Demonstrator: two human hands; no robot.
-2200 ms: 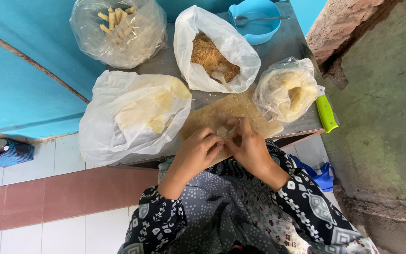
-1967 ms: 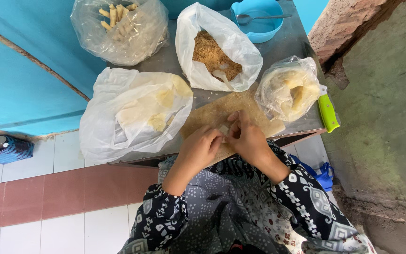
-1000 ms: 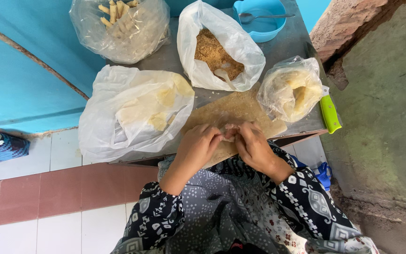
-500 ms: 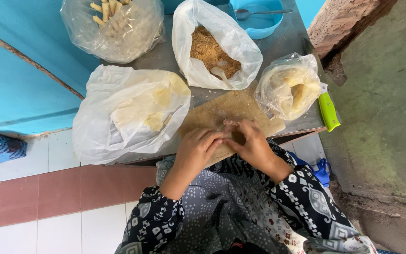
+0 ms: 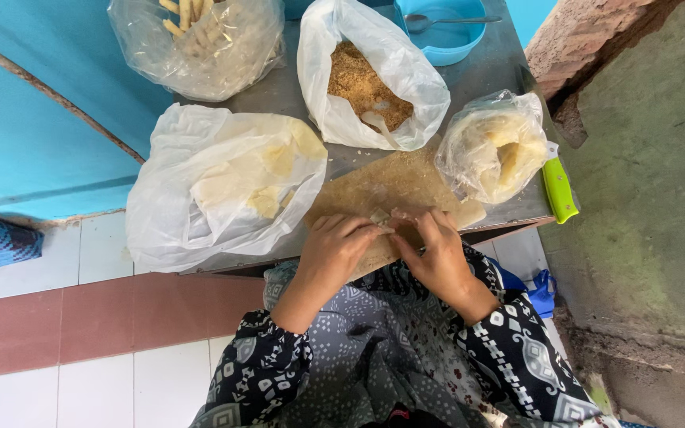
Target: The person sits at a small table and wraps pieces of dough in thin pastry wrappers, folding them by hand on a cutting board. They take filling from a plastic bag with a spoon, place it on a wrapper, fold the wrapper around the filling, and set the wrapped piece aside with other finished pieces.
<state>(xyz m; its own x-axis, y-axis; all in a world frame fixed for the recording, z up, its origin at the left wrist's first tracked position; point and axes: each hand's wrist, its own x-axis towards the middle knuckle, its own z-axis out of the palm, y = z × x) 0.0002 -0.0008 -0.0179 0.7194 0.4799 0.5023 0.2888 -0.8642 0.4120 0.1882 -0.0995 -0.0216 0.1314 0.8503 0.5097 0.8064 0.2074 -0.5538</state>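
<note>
Both hands work close together on a brown wooden board at the near edge of the grey tabletop. The left hand and the right hand meet over a small pale piece of food, and the fingers curl in around it, so each grip looks clenched on the piece, pinching it from both sides. It sits on the board so it stays clean and flat. Around the board stand open bags, all within easy reach. At 10 o'clock from the hands lies a big white bag with pale yellow sheets inside. At 12 o'clock stands a white bag of brown crumbs with a pale scoop in it. At 2 o'clock sits a clear bag of pale pieces, and just beside it a green handle lies at the tabletop's edge. Far off at 11 o'clock is a clear bag of thin sticks. At the far end, a blue bowl holds a spoon.
</note>
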